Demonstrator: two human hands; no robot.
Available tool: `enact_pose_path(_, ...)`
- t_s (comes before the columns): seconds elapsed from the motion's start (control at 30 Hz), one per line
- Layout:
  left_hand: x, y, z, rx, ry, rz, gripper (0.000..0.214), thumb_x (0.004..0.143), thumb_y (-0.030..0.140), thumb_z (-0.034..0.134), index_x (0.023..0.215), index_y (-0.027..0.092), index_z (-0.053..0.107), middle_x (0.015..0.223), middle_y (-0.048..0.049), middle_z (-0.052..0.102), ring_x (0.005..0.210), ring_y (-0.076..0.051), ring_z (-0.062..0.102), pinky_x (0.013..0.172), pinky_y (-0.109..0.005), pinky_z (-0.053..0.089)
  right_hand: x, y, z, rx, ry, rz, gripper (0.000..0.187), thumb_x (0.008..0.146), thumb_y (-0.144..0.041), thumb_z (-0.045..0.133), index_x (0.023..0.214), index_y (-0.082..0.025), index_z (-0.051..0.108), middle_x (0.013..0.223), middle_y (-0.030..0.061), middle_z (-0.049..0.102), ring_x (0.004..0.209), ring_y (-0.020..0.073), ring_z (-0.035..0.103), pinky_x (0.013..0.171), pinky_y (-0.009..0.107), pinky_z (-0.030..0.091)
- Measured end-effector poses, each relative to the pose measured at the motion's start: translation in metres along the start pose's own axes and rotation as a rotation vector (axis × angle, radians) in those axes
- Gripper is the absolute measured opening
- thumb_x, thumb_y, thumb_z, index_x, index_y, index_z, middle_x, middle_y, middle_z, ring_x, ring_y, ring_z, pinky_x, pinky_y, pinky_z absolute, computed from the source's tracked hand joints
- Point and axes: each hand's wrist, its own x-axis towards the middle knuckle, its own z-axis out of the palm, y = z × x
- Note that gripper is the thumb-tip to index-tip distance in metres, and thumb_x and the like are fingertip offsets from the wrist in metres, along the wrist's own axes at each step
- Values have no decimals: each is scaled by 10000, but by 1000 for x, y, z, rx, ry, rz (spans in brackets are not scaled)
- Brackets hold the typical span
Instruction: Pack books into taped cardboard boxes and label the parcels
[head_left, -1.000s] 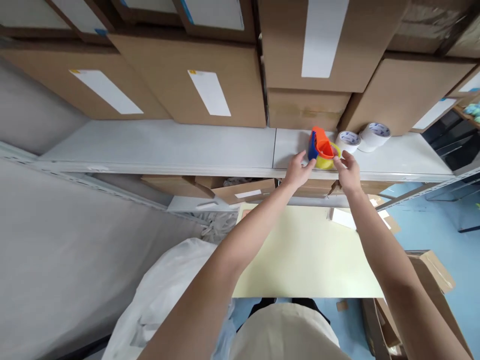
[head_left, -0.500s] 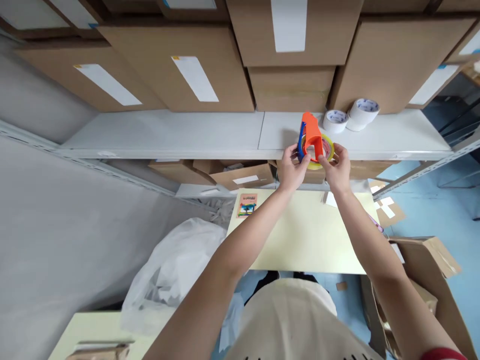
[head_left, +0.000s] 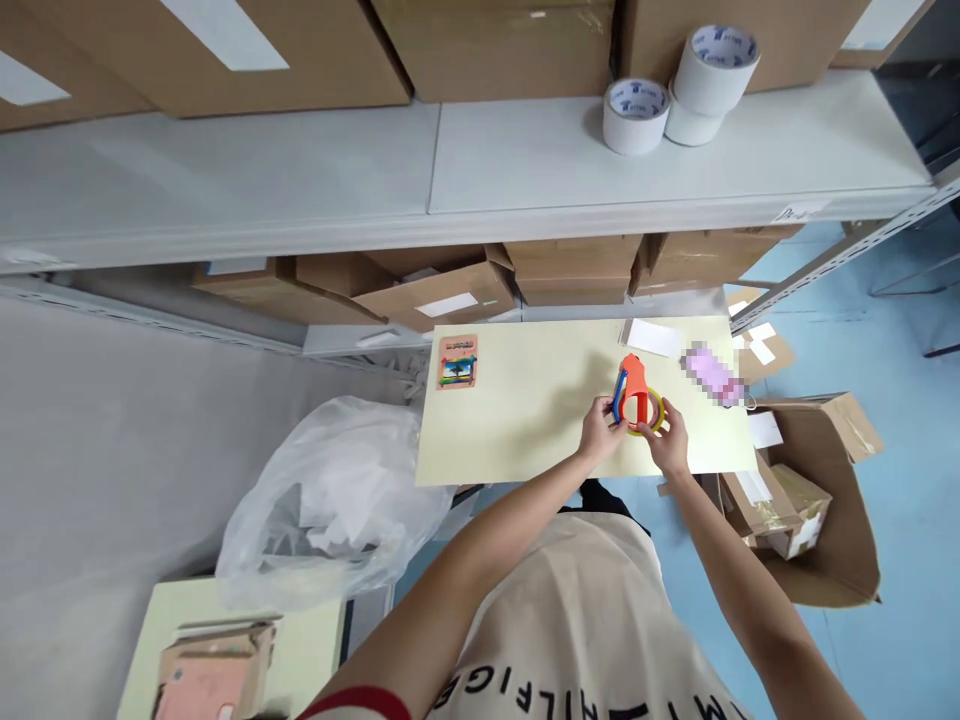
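1. At the lower left of the frame, a white plastic bag (head_left: pixel 337 490) stands beside the pale table (head_left: pixel 517 435).
2. Near the middle, a pink card (head_left: pixel 457 362) lies on this table.
3. Right of the middle, the left hand (head_left: pixel 600 430) grasps the blue side of the orange tape dispenser (head_left: pixel 634 376), over the table.
4. The right hand (head_left: pixel 670 440) grips its other side, at the yellow tape roll (head_left: pixel 661 406).
5. Further right lies a purple thing (head_left: pixel 712 375), too blurred to identify.
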Motion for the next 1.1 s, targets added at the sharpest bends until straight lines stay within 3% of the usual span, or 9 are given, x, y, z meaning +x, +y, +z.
enact_pose_path(0.2,6,-38,13,46,-99,-32,473,650,122,797,1027,194,520,1130,-102,655,1118,-240,646,900,-422,584,7,36,-13,15,-13,77,899,590,-628,783,1335,-199,522,1338,183,533,1199,342,553,900,509,566)
enact_pose_path(0.5,4,-63,16,-27,-133,-126,534,637,153,814,1068,208,504,1188,-113,638,1150,-234,625,836,-356,587,9,64,-9,4,-66,103,904,639,-624,758,1407,-239,475,1386,161,502,1284,339,501,963,513,535)
enact_pose_path(0.8,3,-75,8,193,-224,-82,734,621,141,783,1280,218,469,1277,-135,628,1167,-256,622,896,-379,531,9,61,-10,48,-75,180,986,626,-591,765,1452,-177,420,1463,202,438,1350,343,451,1034,497,484)
enact_pose_path(0.93,-1,-78,4,193,-211,-98,716,602,145,802,1256,206,517,1315,-152,616,1245,-302,583,993,-443,503,9,61,-12,-8,-96,161,991,656,-604,730,1472,-157,390,1503,218,408,1363,350,440,1061,506,452)
enact_pose_path(1.03,-7,-74,-10,186,-189,-127,662,599,150,817,1209,206,568,1317,-152,623,1248,-325,583,995,-473,508,10,54,-18,-57,-64,157,955,688,-615,691,1463,-144,394,1515,231,391,1380,364,419,1066,522,435)
enact_pose_path(1.1,-15,-68,-27,196,-188,-157,599,641,169,803,1198,208,586,1343,-147,612,1271,-315,570,992,-460,518,12,43,-22,-136,0,81,879,731,-603,654,1446,-153,411,1492,221,417,1366,361,430,1060,535,429)
